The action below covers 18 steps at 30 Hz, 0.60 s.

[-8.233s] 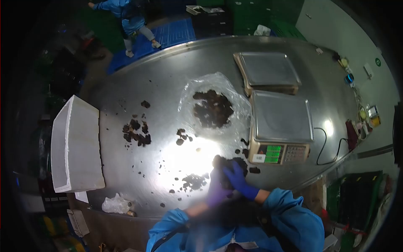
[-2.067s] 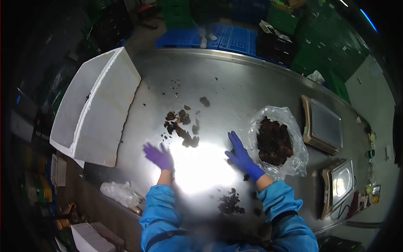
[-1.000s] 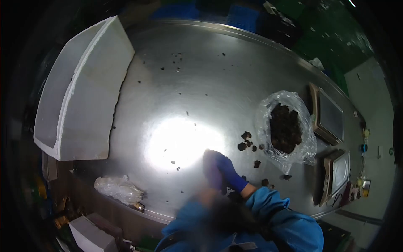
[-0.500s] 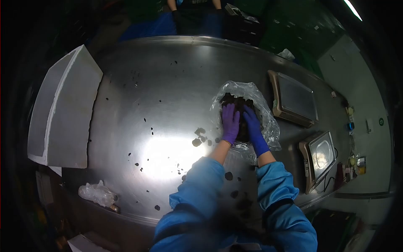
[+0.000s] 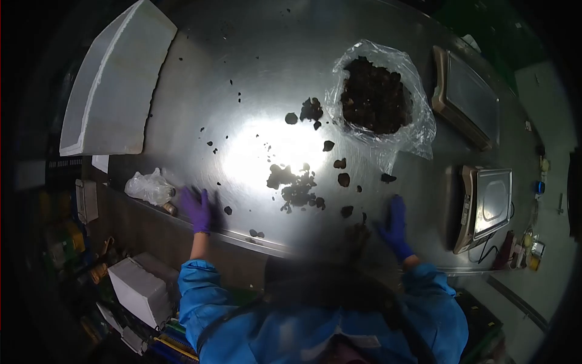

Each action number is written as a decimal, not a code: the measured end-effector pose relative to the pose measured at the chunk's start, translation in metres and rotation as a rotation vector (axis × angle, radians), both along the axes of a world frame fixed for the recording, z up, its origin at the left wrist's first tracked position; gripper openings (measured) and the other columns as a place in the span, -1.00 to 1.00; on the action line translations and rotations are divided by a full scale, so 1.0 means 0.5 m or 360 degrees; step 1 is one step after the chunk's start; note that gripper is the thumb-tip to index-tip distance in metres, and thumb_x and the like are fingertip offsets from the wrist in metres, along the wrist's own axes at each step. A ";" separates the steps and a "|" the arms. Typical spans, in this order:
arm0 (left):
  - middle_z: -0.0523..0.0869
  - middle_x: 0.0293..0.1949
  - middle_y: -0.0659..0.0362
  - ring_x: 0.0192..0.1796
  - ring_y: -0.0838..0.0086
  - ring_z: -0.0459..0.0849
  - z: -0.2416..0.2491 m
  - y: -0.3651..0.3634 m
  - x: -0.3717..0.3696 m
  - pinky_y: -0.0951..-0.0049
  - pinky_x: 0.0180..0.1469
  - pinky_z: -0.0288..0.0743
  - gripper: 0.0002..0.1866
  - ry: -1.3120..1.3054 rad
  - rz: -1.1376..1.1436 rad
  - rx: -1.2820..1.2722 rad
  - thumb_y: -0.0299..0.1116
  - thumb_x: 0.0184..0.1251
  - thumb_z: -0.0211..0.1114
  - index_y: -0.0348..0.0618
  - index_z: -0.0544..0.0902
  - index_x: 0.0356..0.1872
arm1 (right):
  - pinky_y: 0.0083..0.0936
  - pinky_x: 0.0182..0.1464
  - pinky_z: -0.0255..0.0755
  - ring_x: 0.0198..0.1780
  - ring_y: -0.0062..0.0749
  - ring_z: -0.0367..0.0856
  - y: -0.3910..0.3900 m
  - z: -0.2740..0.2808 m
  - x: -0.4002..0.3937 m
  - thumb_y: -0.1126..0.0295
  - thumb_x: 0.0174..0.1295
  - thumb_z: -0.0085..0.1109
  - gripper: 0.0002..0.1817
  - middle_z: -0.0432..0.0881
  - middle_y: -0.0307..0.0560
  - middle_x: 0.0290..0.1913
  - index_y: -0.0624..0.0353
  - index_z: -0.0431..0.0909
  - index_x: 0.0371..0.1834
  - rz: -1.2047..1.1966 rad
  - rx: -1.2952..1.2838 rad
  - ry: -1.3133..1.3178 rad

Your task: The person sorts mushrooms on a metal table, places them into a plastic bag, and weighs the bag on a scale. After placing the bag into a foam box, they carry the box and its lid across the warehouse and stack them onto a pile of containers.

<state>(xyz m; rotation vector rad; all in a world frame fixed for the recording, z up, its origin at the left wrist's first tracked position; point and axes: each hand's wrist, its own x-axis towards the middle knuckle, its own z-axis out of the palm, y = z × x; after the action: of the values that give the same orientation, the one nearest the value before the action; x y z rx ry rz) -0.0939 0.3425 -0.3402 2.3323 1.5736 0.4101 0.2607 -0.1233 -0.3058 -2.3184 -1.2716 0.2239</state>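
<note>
My left hand point(image 5: 196, 210), in a purple glove, is over the table's front edge at the left, its fingers apart and holding nothing. Just beside it lies a crumpled clear plastic bag point(image 5: 148, 187) with a small brownish item at its end. My right hand point(image 5: 395, 229), gloved in blue-purple, is near the front edge at the right, fingers stretched out and empty. Farther back, an opened clear plastic bag point(image 5: 418, 130) holds a heap of dark brown, ragged pieces point(image 5: 374, 97); neither hand touches it. Loose dark pieces point(image 5: 297, 188) lie scattered on the metal between my hands.
A large white foam box point(image 5: 118, 85) stands at the left of the steel table point(image 5: 267, 91). Two weighing scales point(image 5: 467, 94) point(image 5: 488, 203) are on the right. Another white box point(image 5: 139, 291) sits below the table's front edge at the left.
Both hands have come off the dark heap in the bag and drawn back toward the front edge, spreading wide apart. The view has tipped downward, so the heap now shows uncovered.
</note>
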 end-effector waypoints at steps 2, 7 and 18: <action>-0.03 0.33 -0.20 0.40 0.03 -0.15 0.001 -0.090 0.067 0.07 0.35 -0.26 -0.16 0.0113 -0.0155 -0.0088 0.01 0.17 0.13 -0.36 0.01 0.30 | -0.09 0.34 -0.16 0.37 0.14 -0.10 0.011 -0.002 -0.050 0.24 0.02 0.20 -0.17 -0.03 0.31 0.33 0.29 -0.02 0.31 -0.0025 -0.0063 -0.0094; 0.15 0.26 -0.18 0.32 0.00 0.08 0.028 -0.295 0.280 0.15 0.31 -0.02 -0.22 -0.0477 -0.0676 -0.0065 -0.24 0.07 0.26 -0.40 0.08 0.25 | -0.10 0.35 -0.25 0.39 0.12 -0.17 0.212 -0.030 -0.175 0.26 0.13 0.07 -0.23 -0.11 0.34 0.34 0.30 -0.08 0.33 -0.0304 0.0123 0.0210; 0.08 0.31 -0.10 0.37 0.12 -0.01 0.023 -0.035 0.292 0.26 0.37 -0.23 -0.42 -0.0593 -0.0067 0.0260 -0.21 0.33 -0.04 -0.40 0.10 0.24 | -0.32 0.21 0.16 0.19 -0.10 0.30 0.486 0.011 -0.061 0.43 0.14 -0.01 -0.50 0.33 0.08 0.17 0.28 0.25 0.19 -0.0342 0.0966 0.0486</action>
<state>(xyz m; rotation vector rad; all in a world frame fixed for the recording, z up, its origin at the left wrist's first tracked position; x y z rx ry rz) 0.0521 0.3250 -0.3289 2.2318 1.3528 0.9336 0.2303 0.1200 -0.3004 -1.7926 -0.7907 0.0939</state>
